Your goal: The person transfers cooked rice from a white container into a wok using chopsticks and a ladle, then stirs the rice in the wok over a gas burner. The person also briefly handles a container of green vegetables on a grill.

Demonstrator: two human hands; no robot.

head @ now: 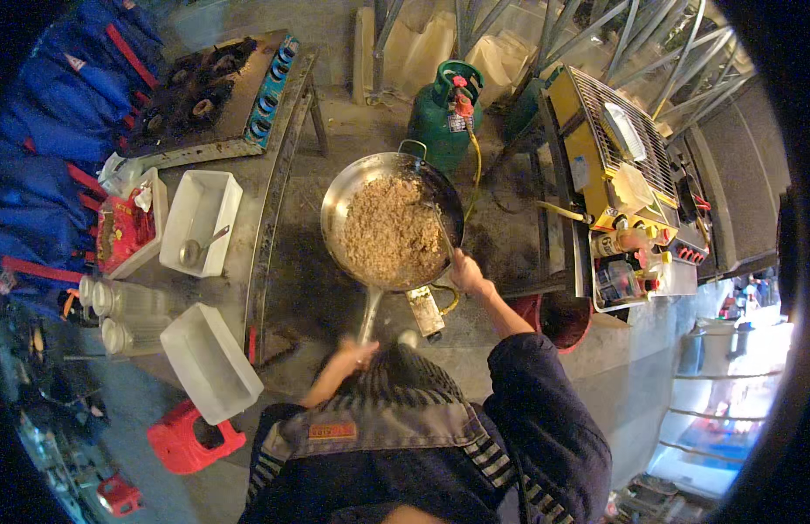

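Note:
A large round metal pan [339,190] stands before me, with a loop on its far rim and a long handle towards my body. Brown, crumbly food [392,229] covers much of its inside. My left hand [352,359] is closed round the end of the pan's handle. At the pan's right edge, my right hand [470,272] grips a slim metal utensil [446,234], whose far end reaches into the food; its tip is hidden. Below the pan part of a burner [424,311] shows, with a yellow hose beside it.
Behind the pan stands a green gas cylinder [438,111]. The left table holds a gas stove [202,98], a white tub with a ladle [225,216], another white tub [212,363] and jars [136,298]. At right are a yellow grill [575,118] and bottles [614,242].

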